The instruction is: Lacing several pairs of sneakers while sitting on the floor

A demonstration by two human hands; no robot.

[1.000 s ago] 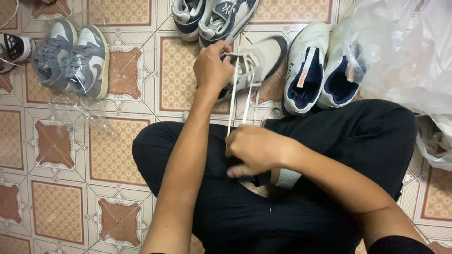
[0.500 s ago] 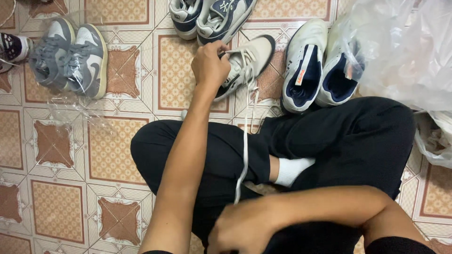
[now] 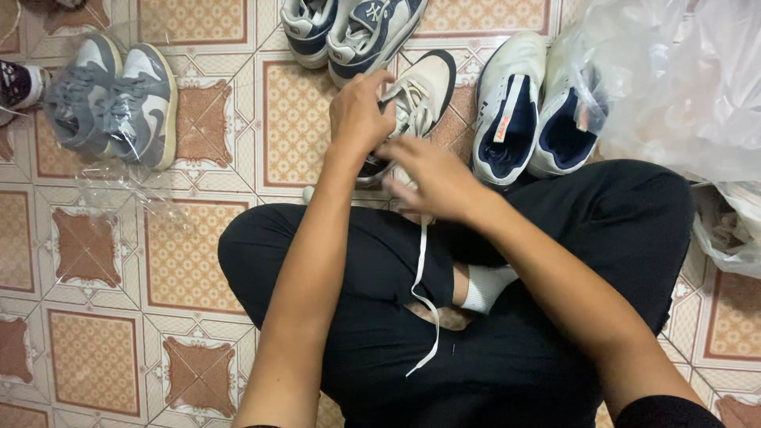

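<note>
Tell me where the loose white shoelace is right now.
The white shoelace hangs down the middle of the head view, from under the right hand across the black trousers.

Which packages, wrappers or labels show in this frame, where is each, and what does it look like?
Clear plastic bag: top right, large, crumpled, translucent white, over one white-and-navy shoe.
Clear plastic wrap: left, around and below the grey sneaker pair, thin and see-through.
Orange tag: small strip on the insole of the white-and-navy shoe, right of centre.
</note>
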